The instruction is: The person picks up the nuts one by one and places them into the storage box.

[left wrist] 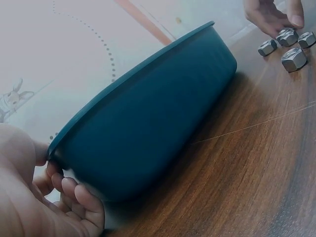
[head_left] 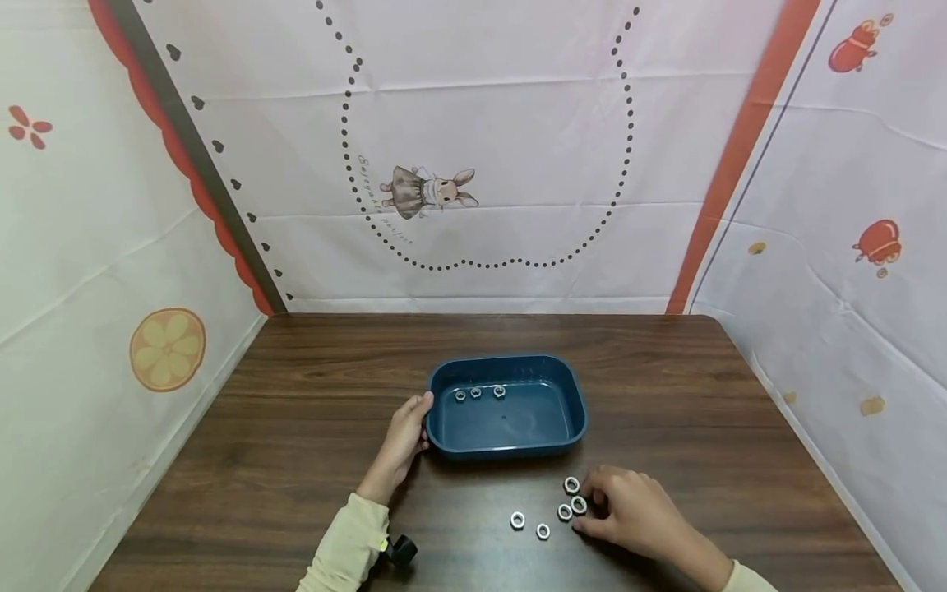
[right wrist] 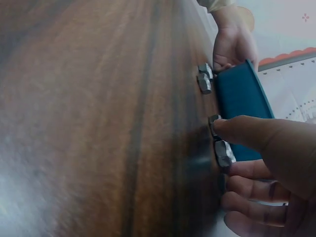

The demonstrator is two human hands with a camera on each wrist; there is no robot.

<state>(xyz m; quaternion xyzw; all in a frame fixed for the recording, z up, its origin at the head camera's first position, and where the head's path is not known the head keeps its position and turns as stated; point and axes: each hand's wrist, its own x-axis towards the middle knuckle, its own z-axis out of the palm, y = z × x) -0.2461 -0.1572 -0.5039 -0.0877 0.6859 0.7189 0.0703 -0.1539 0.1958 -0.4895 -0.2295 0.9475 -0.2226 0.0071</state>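
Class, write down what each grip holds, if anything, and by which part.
The left-hand grip holds the blue tray by the rim at its left end. The right-hand grip is at the metal nuts; whether it holds one cannot be told.

Head view is evenly lit, fairly sharp. Wrist views are hazed, the wall point(left wrist: 79, 54) washed out; glare is caught on the table point(right wrist: 94, 128), shadow cast beneath the tub point(left wrist: 148, 118).

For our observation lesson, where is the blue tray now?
In the head view, the blue tray sits centrally on the wooden table, its left end gripped by the left hand, beyond the hex nuts.
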